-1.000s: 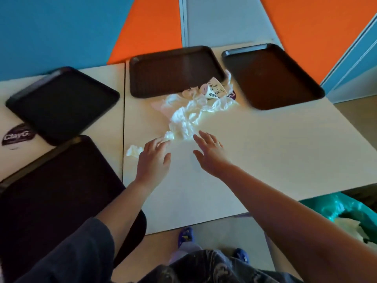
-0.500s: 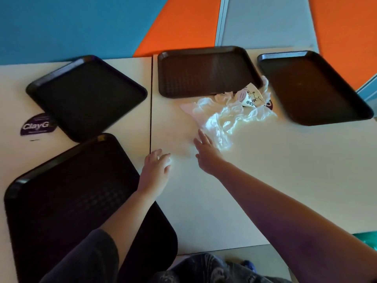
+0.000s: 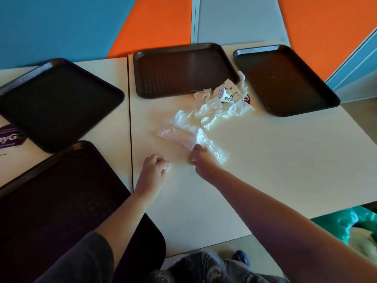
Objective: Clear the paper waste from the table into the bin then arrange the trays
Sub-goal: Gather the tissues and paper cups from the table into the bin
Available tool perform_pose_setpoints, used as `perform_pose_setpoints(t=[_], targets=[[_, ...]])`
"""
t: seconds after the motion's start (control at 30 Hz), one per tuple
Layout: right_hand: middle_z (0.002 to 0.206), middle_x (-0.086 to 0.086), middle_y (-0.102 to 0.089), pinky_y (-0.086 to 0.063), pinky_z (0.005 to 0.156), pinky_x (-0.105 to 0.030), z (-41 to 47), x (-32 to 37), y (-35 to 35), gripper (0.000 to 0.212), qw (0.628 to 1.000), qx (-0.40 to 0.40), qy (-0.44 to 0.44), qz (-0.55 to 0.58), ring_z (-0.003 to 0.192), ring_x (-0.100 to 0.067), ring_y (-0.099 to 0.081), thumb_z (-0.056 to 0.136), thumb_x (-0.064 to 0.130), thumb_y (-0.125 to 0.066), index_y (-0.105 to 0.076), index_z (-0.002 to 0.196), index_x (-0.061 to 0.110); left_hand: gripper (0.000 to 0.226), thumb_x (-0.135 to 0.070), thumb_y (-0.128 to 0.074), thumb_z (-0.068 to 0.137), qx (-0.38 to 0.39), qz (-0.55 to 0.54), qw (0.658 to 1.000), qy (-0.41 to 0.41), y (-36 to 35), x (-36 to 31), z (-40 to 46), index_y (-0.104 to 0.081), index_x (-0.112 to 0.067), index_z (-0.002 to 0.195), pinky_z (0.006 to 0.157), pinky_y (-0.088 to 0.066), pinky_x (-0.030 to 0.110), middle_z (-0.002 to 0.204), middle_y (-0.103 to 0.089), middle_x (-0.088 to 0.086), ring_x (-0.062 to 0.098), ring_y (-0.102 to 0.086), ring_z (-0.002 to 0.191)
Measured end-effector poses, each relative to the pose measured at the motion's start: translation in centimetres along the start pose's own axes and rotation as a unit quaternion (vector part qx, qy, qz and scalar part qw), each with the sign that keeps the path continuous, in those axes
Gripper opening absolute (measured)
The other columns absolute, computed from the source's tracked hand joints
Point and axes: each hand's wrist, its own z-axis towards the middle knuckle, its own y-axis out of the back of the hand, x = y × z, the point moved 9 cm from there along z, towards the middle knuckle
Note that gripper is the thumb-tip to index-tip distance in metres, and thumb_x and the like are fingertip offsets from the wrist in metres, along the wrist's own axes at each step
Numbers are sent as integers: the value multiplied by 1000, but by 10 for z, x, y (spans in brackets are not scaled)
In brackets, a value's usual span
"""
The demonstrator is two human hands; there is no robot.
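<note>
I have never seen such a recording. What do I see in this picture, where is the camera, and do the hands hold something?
There is no machine here: a person works with two bare hands. The camera sits on the person's head and looks down, so the arms come in from the bottom of the picture. On the pale table lie four dark trays and a heap of crumpled white paper, with a printed paper cup on its side at the far end. The right hand grips the near end of the paper. The left hand is curled round a small white scrap. At the lower right a bin with a green bag waits.
</note>
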Motion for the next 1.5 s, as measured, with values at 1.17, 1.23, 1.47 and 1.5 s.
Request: perform_pose_setpoints(t=[1.17, 1.23, 1.47, 1.5], targets=[[104, -25, -54, -38, 76, -32, -213, -246, 129, 34, 990, -91, -103, 31, 101, -37, -44, 76, -17, -49, -67, 101, -3, 56, -10, -62, 82, 335, 30, 921, -198, -212, -317, -13, -45, -18, 134, 93, -29, 16, 136, -41, 2, 20, -44, 123], [97, -28, -55, -41, 79, -36, -223, -261, 135, 26, 989, -92, -111, 25, 97, -42, -48, 72, -17, -55, -69, 92, -5, 54, -12, -65, 81, 324, 7, 933, -157, -220, -324, -13, -47, -16, 132, 87, -30, 16, 127, -45, 4, 19, -48, 113], [99, -22, -51, -45, 78, -42, -260, -297, 157, 19, 985, -114, -129, 22, 95, -36, -47, 75, -15, -52, -65, 86, -7, 47, -16, -65, 80, 301, -16, 950, -86, -238, -349, -15, -52, -14, 126, 73, -33, 20, 99, -51, 0, 18, -51, 88], [98, -21, -51, -46, 77, -43, -266, -302, 161, 19, 983, -125, -132, 25, 95, -36, -48, 74, -15, -51, -64, 84, -6, 42, -15, -65, 80, 291, -17, 952, -97, -239, -355, -15, -55, -12, 121, 70, -32, 20, 96, -51, 1, 18, -49, 86]])
